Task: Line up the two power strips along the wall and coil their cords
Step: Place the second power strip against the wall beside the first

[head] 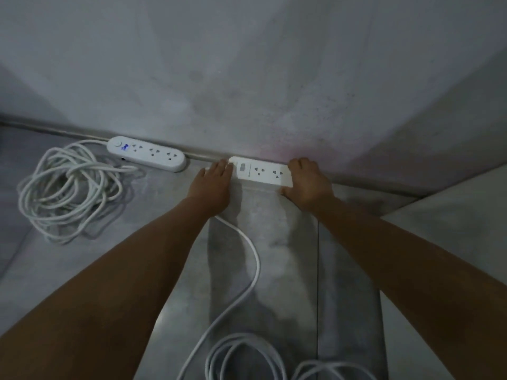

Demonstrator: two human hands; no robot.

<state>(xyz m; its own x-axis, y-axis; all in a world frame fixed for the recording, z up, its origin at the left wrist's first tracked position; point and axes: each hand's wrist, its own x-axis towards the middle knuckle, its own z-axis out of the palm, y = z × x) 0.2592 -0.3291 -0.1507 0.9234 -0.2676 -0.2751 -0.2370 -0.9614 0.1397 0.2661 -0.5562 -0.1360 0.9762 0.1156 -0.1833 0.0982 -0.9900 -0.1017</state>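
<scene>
Grey floor [82, 270] meets wall [247, 78]: left hand [214, 185] presses flat, right hand [307, 185] grips the power strip [260, 174] into line. Next, I reckon, coil its loose cord [252, 256].

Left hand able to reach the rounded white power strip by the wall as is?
Probably yes. The left hand rests at the rectangular white power strip's left end; only bare grey floor lies between it and the rounded white power strip.
</scene>
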